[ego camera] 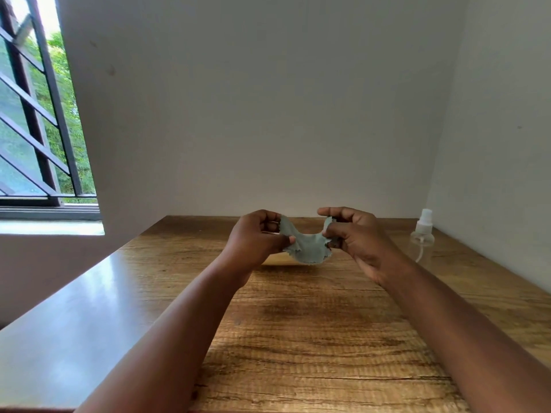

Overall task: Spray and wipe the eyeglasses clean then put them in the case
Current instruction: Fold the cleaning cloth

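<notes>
Both hands, left [253, 236] and right [354, 234], grip the cloth [307, 248] left of the spray bottle [422, 234]. Glasses unseen; loose pinch risks dropping the cloth.

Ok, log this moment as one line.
left hand: pinches cloth | right hand: pinches cloth | cloth: slack above table | spray bottle: upright, right | eyeglasses: unseen
</notes>
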`<act>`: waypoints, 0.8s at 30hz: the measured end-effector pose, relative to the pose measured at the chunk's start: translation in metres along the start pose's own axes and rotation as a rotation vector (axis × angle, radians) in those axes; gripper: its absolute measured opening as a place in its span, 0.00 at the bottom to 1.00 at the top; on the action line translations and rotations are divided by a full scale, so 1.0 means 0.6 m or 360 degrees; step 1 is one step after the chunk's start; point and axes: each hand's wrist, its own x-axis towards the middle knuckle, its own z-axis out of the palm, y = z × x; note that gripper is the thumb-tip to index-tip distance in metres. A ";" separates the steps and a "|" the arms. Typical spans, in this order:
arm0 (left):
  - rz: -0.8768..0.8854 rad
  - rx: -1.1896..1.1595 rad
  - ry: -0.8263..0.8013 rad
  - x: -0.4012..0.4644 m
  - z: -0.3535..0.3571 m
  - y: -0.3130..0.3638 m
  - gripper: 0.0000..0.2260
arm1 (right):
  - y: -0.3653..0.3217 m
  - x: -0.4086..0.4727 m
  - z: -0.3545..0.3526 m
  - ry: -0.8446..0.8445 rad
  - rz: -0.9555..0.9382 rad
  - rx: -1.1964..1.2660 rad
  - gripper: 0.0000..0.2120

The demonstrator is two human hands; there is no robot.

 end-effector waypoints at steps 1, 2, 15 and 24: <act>0.0007 0.0017 -0.0016 -0.001 0.002 0.000 0.16 | -0.001 -0.003 0.003 -0.0054 -0.0032 0.0004 0.16; 0.0015 0.0035 -0.0034 -0.003 0.004 0.001 0.16 | -0.001 -0.005 0.006 -0.0104 -0.0056 0.0006 0.17; 0.0058 0.0059 -0.0127 -0.011 0.011 0.002 0.16 | 0.009 -0.011 0.014 -0.0320 -0.0160 -0.0087 0.20; 0.0064 0.0104 -0.0136 -0.010 0.012 0.003 0.16 | 0.003 -0.014 0.024 -0.0295 -0.0186 -0.0007 0.12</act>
